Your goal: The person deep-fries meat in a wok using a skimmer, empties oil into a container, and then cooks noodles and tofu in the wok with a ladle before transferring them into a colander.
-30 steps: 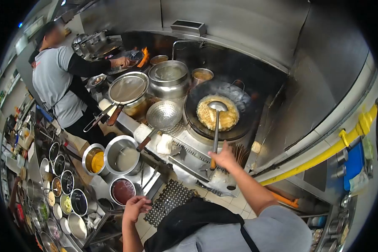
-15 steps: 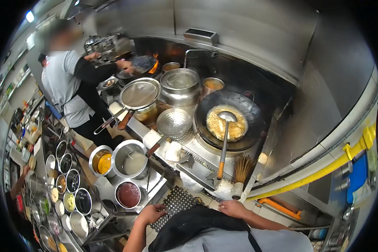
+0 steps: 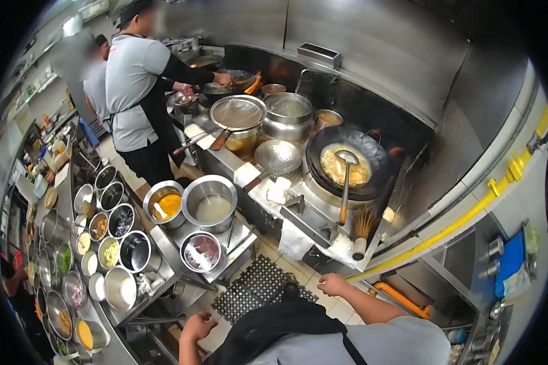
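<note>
Since a second ago the right hand point(image 3: 333, 284) has let go of the ladle point(image 3: 346, 176) and drawn back toward the body, and the view has pulled away from the stove. The ladle now rests by itself, bowl down in the fried rice point(image 3: 345, 165) inside the black wok point(image 3: 347, 163) near the right end of the stove point(image 3: 298, 210), its orange-tipped handle pointing over the front edge. The rice looks well on: spread out and golden, but still in the wok, not yet dished up. The right hand hangs empty over the floor, fingers loosely curled and holding nothing; the left hand point(image 3: 196, 326) is also empty, fingers half bent, near the black floor mat point(image 3: 252, 292). A bamboo brush point(image 3: 363, 230) stands at the stove's front right corner, just beside the ladle handle. Left of the wok lie a perforated skimmer point(image 3: 278, 157) and a steel pot point(image 3: 287, 114). Seasoning bowls point(image 3: 210, 201) fill the side cart. Co-workers point(image 3: 134, 91) cook at the far end. No writing or brand is readable.
</note>
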Available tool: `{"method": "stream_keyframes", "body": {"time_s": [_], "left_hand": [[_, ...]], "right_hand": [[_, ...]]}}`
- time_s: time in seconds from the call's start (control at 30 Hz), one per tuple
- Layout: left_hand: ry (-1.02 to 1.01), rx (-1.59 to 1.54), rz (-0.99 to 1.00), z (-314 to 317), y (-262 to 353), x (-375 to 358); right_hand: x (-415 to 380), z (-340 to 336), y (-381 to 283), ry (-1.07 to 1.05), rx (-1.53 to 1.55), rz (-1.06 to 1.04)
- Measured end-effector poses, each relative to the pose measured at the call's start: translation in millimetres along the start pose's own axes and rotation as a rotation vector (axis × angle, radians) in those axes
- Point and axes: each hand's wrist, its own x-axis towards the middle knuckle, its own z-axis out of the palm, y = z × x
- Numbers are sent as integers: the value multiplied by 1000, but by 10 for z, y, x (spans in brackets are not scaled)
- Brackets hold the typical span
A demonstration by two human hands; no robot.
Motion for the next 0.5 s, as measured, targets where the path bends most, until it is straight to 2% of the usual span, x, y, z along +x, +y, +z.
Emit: {"method": "stream_keyframes", "body": {"time_s": [0.07, 0.1, 0.13, 0.17, 0.2, 0.27, 0.33, 0.37, 0.4, 0.47, 0.5], "left_hand": [[135, -206, -28, -32, -451, -270], [283, -334, -84, -68, -625, -440], [432, -460, -140, -101, -798, -585], [628, -381, -115, -96, -1098, -683], [820, -298, -88, -76, -1432, -793], [1223, 99, -176, -28, -1946, -1003], [1284, 184, -453, 126, -2563, -1209], [1287, 84, -540, 48, -2315, -1406], [1289, 83, -535, 85, -2356, -1477], [1449, 202, -631, 185, -2447, -1606], [1576, 449, -673, 206, -2437, -1637]], "right_hand": [[26, 337, 272, -203, 145, 280], [-27, 520, 443, -235, 68, 246], [-7, 783, 773, -336, -141, 132], [-16, 1053, 1126, -431, -351, 16], [-161, 1284, 1415, -463, -282, 113], [-420, 1542, 1519, -493, -211, 210], [-773, 1675, 1462, -355, 168, 641], [-879, 1667, 1357, -351, 171, 642], [-957, 1594, 1144, -373, 178, 610], [-928, 1659, 1029, -393, 185, 578], [-797, 1737, 1084, -432, 148, 505]]}}
